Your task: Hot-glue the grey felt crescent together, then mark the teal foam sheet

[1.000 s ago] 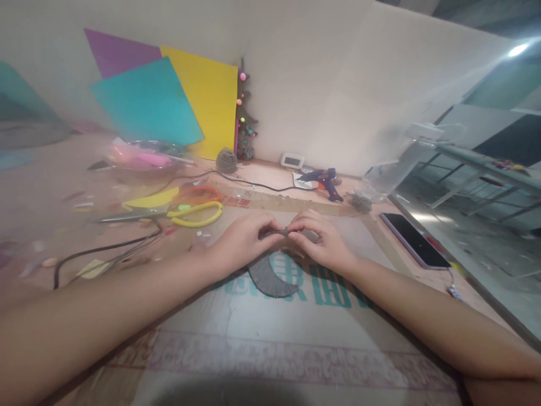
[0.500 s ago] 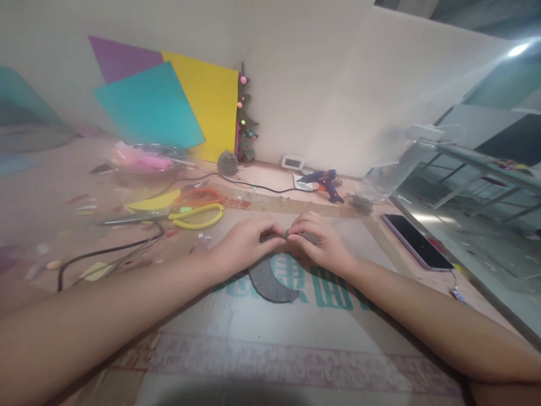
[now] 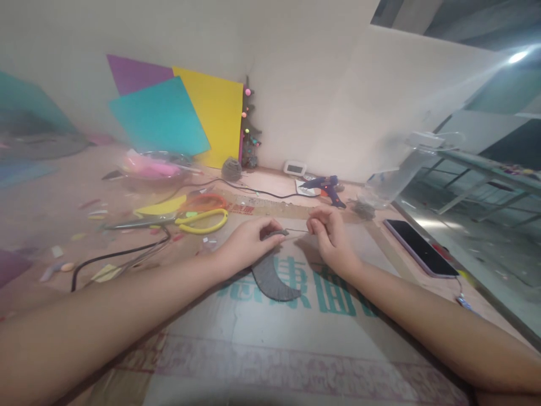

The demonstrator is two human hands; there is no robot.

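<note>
My left hand [image 3: 252, 243] pinches a small dark grey piece [image 3: 279, 233] between thumb and fingers; most of it is hidden by the hand. From its tip a thin grey yarn strand [image 3: 298, 230] runs across to my right hand [image 3: 332, 239], whose thumb and curled fingers are closed on the far end. Just below the left hand a grey crescent [image 3: 274, 283] with a fuzzy, yarn-like surface lies on the printed cardboard sheet [image 3: 262, 327]. Its upper end is covered by the left hand, and I cannot tell whether the pinched piece is joined to it.
Yellow- and orange-handled scissors [image 3: 203, 221] and a black cable [image 3: 118, 251] lie left among scraps. Behind are a grey yarn ball [image 3: 231, 168], a glue gun [image 3: 327, 186], a small white display [image 3: 295, 168] and coloured sheets [image 3: 158, 118]. A phone [image 3: 420, 248] rests at right.
My right hand has moved right, away from the left, and the yarn strand now shows between them. The left hand keeps its pinch. The view has shifted slightly.
</note>
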